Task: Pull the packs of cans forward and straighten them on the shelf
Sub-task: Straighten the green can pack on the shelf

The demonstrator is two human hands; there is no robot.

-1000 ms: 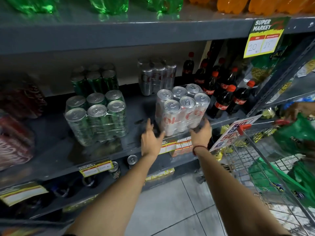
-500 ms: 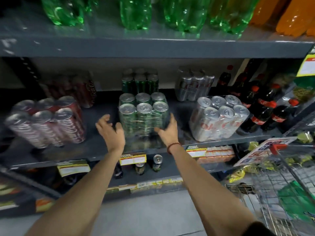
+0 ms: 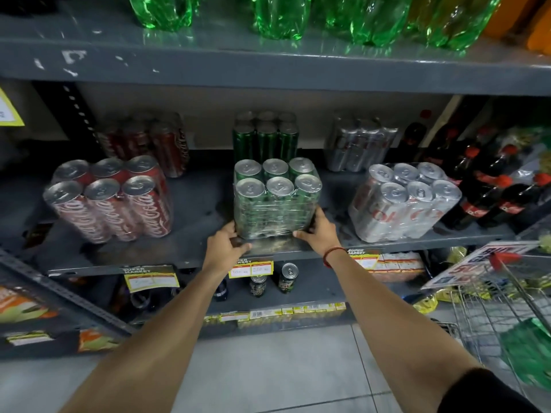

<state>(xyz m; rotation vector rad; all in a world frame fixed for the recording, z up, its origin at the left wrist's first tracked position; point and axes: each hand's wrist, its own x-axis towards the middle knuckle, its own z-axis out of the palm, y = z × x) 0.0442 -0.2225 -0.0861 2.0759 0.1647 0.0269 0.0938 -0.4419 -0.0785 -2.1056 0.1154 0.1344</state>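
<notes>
A single head-worn wide-angle view looks forward and slightly down from arm's reach, facing a grey store shelf [image 3: 185, 251] squarely. The upper shelf edge bows across the top; floor tiles [image 3: 268, 368] fill the bottom.

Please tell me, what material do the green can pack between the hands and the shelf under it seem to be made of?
Green can pack: cans look like metal, with dull silver tops and pull tabs; the wrap looks like clear glossy plastic film, wrinkled and shiny. Shelf: probably grey painted metal, matte and scuffed; the shelf above shows chipped paint.
</notes>
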